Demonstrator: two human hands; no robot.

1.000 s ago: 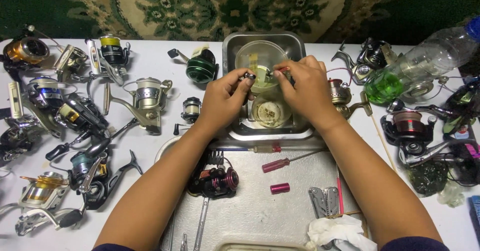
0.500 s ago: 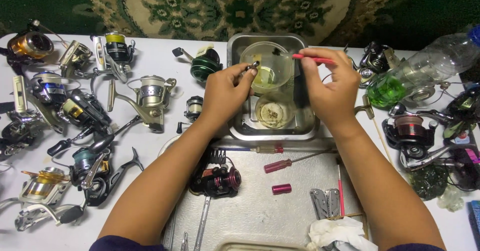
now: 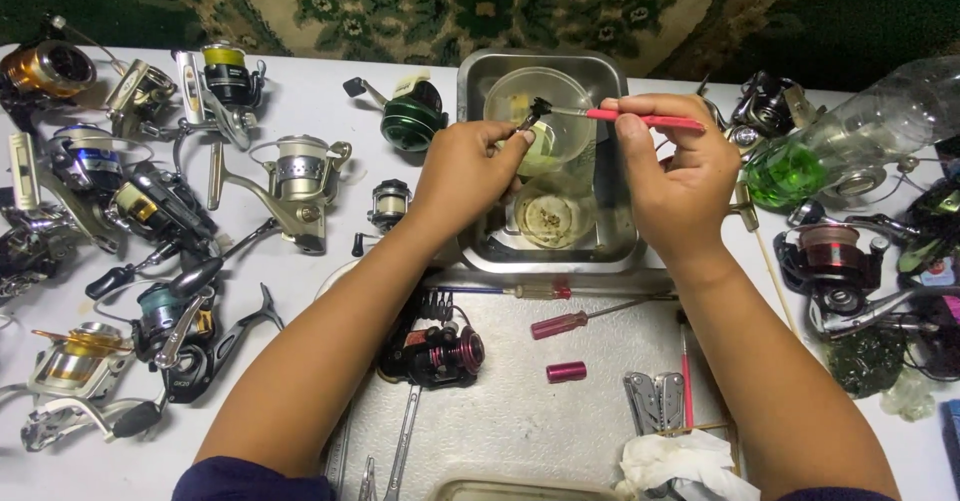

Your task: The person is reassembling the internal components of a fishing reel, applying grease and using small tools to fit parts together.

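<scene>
Hands [image 3: 575,166] hold small part [image 3: 527,119] and red-handled brush [image 3: 620,115] above metal tray [image 3: 610,251].

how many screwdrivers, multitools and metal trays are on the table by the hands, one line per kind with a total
Red-handled screwdrivers: 2
Folding multitool: 1
Deep metal tray: 1
Flat metal tray: 1
Total: 5

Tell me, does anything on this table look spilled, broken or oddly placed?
Nothing looks spilled. The clear plastic bottle holding green liquid lies on its side among the reels at the right, and a crumpled white tissue sits on the metal tray.
</scene>
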